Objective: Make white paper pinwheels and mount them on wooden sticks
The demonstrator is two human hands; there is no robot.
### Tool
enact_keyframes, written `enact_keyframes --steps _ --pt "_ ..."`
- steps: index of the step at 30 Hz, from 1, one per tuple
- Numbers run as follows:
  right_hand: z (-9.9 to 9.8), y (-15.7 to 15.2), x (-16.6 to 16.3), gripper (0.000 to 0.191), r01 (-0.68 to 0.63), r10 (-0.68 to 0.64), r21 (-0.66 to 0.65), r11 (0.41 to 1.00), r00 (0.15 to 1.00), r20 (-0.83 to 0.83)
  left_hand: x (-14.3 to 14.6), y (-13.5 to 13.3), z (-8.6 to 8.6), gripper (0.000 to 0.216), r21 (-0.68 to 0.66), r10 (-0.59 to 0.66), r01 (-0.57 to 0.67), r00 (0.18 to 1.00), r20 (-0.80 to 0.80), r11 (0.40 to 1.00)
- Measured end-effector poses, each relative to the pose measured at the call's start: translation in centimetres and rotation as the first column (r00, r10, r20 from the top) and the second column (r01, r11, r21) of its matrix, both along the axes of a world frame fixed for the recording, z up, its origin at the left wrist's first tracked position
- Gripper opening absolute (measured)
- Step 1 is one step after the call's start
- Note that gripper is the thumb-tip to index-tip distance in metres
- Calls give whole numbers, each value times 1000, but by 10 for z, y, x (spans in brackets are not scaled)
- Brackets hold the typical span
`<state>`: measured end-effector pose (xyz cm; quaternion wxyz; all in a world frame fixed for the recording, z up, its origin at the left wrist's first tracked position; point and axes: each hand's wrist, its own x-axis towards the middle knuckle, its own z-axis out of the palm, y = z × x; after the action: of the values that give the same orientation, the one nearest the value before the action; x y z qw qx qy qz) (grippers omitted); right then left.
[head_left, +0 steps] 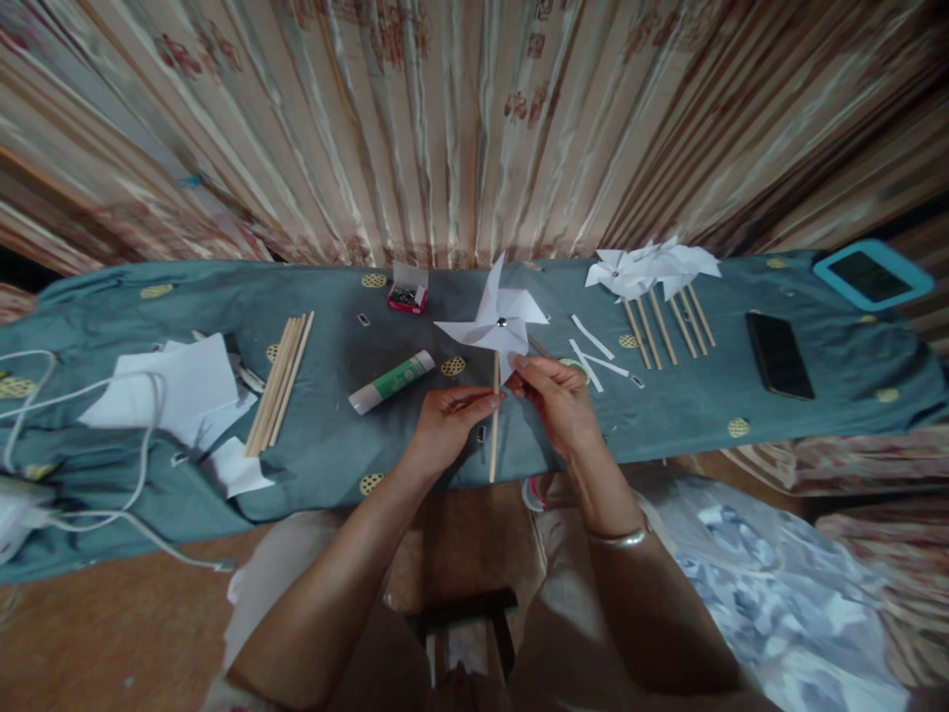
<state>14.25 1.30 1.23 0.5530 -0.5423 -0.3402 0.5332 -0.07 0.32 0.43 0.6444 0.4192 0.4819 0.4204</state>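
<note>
A white paper pinwheel (485, 324) with a shiny pin at its centre stands upright on a thin wooden stick (494, 445). Thumb and fingers of my left hand (445, 427) pinch the stick below the blades. My right hand (560, 400) has its fingers closed on the tip of the lowest blade, close to the stick. To the left lies a green and white glue stick (392, 382). Narrow white paper strips (593, 341) rest just beyond my right hand, where a pale green curved thing is partly hidden.
Finished pinwheels (652, 272) lie at the back right, near a black phone (780, 354) and a blue-framed tablet (871, 274). A small red box of pins (407, 295) sits at the back. Leftward are loose sticks (280, 381), paper sheets (178, 381) and a white cable (144, 465).
</note>
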Motion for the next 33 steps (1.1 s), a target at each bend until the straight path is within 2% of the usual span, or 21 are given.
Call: enact_keyframes --steps 16,33 --pt "-1 -3 -6 32 -51 52 11 999 998 -19 0 0 -5 29 17 6 -7 998 58 1000" --pt "-3 -7 -8 27 -122 121 66 990 992 22 0 1 -6 35 32 25 -26 998 54 999"
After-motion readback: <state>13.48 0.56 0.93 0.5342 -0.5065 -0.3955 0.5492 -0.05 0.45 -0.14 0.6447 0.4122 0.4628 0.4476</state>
